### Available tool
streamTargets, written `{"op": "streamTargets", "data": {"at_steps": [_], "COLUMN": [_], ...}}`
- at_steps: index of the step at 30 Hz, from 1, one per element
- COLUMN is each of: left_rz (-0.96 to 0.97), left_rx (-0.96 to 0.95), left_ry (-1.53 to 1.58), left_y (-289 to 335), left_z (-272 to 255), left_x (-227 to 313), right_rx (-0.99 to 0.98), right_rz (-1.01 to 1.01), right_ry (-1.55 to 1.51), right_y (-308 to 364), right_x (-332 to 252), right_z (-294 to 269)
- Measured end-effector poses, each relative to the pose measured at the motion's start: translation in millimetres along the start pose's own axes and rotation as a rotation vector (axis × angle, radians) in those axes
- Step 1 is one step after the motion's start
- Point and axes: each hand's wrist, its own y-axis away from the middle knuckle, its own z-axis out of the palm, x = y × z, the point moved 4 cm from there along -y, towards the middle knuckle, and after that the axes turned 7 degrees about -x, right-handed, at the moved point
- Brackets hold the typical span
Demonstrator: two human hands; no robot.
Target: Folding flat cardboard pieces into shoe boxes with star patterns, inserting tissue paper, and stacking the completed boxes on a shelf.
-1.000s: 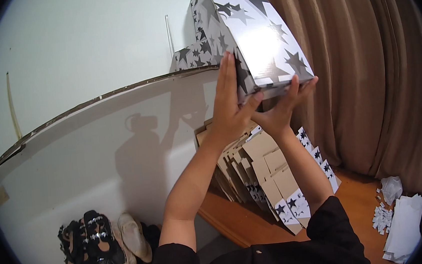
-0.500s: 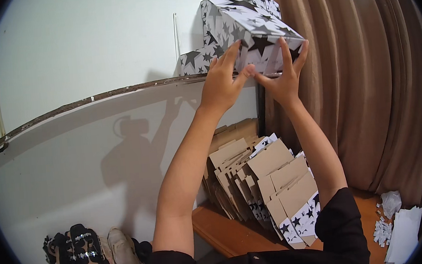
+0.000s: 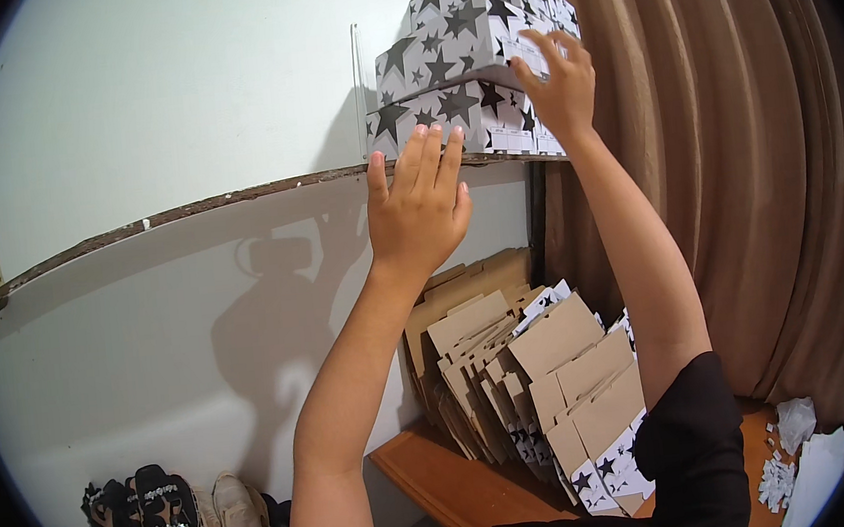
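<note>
Head view: white, black-starred cardboard boxes stand stacked at the right end of the brown-edged shelf; left hand, fingers released; right hand, fingers parted, perhaps touching one.

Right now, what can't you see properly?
Head view:
- Insides of the starry boxes: hidden by their outer sides.
- Palm of the left hand: its back faces us.
- Whether the right hand touches a box: fingers hide the spot.
- Black sandals: cut off by the lower edge.
</note>
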Motion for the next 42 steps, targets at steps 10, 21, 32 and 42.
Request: {"op": "streamTargets", "data": {"at_steps": [10, 21, 32, 42], "left_rz": [0.035, 0.054, -0.281, -0.700], "left_rx": [-0.045, -0.093, 0.001, -1.324], "left_ry": [-0.059, -0.036, 0.904, 1.670], "left_y": [3, 2, 174, 451], "left_z": [-2, 2, -43, -83], "left_x": [-1, -8, 95, 290], "right_rx": [-0.227, 0.179, -0.525, -1.349], "right_rz": [0.101, 0.533, 0.596, 1.422], "right_ry": [0.018, -1.063, 0.080, 0.472], "right_y": [39, 132, 449, 624], "right_x": [-10, 3, 6, -7], "right_z": [60, -1, -175, -351]}}
